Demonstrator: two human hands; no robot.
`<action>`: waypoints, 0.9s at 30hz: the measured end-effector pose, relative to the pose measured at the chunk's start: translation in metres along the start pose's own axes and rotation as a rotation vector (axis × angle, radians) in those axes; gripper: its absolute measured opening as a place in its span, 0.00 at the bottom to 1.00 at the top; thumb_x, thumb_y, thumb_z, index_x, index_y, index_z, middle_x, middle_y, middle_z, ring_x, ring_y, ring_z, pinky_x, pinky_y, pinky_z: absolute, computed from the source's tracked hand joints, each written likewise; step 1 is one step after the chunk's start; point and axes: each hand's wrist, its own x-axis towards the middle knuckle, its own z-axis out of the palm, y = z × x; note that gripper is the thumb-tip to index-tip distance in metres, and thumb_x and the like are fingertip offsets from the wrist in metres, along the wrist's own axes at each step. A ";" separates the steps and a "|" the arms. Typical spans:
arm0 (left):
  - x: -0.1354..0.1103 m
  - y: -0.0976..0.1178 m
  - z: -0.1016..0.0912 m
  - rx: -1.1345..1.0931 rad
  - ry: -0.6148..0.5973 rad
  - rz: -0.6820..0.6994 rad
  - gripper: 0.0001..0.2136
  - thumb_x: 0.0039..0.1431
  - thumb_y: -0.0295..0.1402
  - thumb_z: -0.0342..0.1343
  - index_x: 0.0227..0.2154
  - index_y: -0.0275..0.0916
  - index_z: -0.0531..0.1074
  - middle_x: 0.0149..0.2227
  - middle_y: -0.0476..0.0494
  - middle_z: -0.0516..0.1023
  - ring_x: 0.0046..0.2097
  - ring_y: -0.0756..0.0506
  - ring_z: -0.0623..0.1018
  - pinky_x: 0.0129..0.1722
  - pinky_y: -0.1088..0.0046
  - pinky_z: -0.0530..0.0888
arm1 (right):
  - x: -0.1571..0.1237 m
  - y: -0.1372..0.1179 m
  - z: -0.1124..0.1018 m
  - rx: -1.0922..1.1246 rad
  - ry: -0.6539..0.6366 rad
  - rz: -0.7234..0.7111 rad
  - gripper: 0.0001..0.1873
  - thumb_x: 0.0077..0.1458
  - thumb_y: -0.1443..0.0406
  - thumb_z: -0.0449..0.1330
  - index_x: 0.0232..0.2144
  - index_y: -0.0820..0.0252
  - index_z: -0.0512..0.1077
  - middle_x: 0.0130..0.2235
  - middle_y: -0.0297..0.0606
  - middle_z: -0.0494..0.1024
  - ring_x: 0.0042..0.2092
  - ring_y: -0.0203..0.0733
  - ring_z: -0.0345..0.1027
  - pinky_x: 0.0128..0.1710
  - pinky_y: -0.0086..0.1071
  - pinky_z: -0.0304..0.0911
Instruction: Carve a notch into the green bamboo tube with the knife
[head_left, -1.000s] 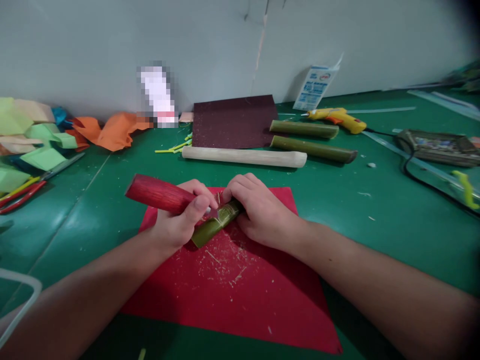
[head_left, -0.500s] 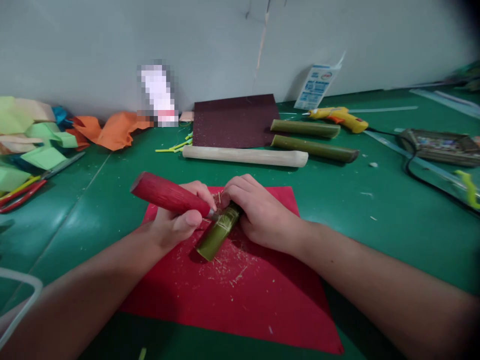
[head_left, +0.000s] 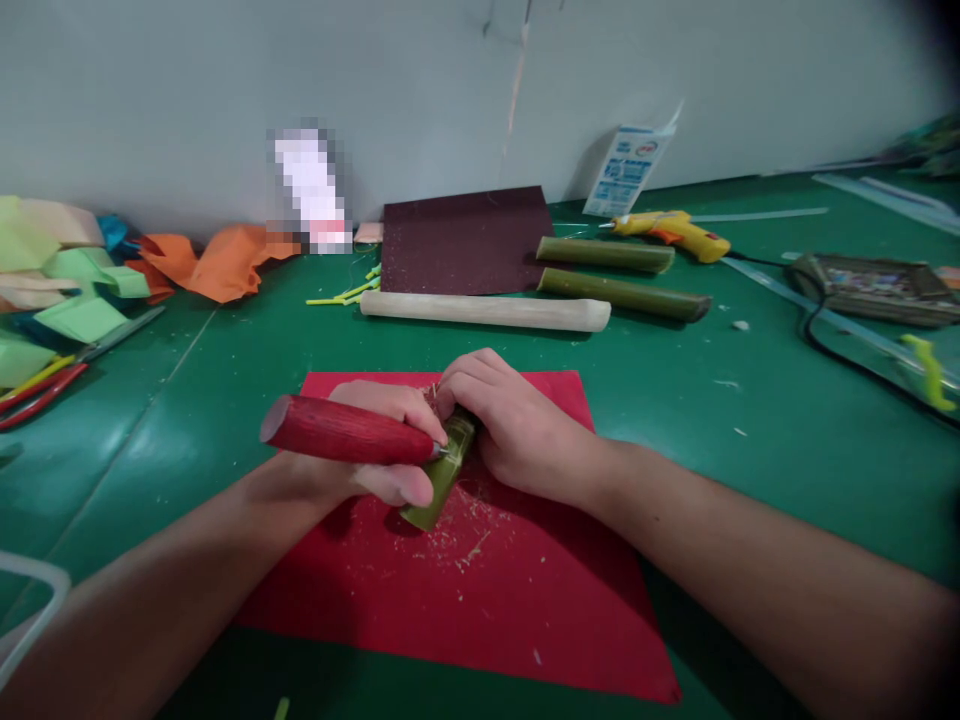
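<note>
In the head view my left hand (head_left: 382, 400) is closed around the red wooden handle of a carving tool (head_left: 349, 430). Its small metal tip rests on a green bamboo piece (head_left: 435, 492), where pale scraped marks show on the surface. How the blade is shaped cannot be made out. My right hand (head_left: 514, 420) grips the far end of the bamboo, holding it at a slant on a red sheet (head_left: 480, 610). Fine shavings lie scattered on the sheet around the bamboo.
Behind the sheet lie a pale peeled stick (head_left: 484, 311), two green bamboo pieces (head_left: 626, 293) and a dark brown sheet (head_left: 465, 240). A yellow glue gun (head_left: 675, 232) with a black cord sits at right. Scissors (head_left: 45, 395) and folded coloured papers (head_left: 82, 270) are at left.
My left hand has brought the carving tool slightly down and to the right, its handle now lying flatter. The bamboo stays in my right hand, which has barely moved.
</note>
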 end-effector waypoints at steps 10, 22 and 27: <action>0.004 0.000 0.005 0.233 0.002 0.089 0.02 0.48 0.31 0.56 0.24 0.42 0.73 0.24 0.49 0.78 0.25 0.48 0.75 0.26 0.72 0.72 | -0.001 0.004 0.002 0.030 0.002 -0.021 0.13 0.48 0.80 0.52 0.32 0.60 0.66 0.36 0.40 0.71 0.41 0.43 0.58 0.42 0.37 0.57; 0.018 0.016 0.015 0.827 -0.333 0.262 0.11 0.52 0.35 0.55 0.17 0.40 0.68 0.17 0.52 0.70 0.21 0.49 0.69 0.22 0.71 0.63 | 0.000 0.005 0.003 0.050 -0.022 0.008 0.14 0.47 0.79 0.54 0.33 0.58 0.66 0.37 0.38 0.72 0.42 0.43 0.59 0.43 0.36 0.57; 0.011 0.015 0.013 0.883 -0.268 0.603 0.17 0.61 0.31 0.45 0.19 0.38 0.71 0.19 0.48 0.69 0.21 0.48 0.64 0.22 0.67 0.58 | 0.000 0.004 0.003 0.070 -0.009 0.008 0.18 0.40 0.82 0.50 0.32 0.60 0.66 0.37 0.39 0.72 0.42 0.43 0.59 0.41 0.36 0.57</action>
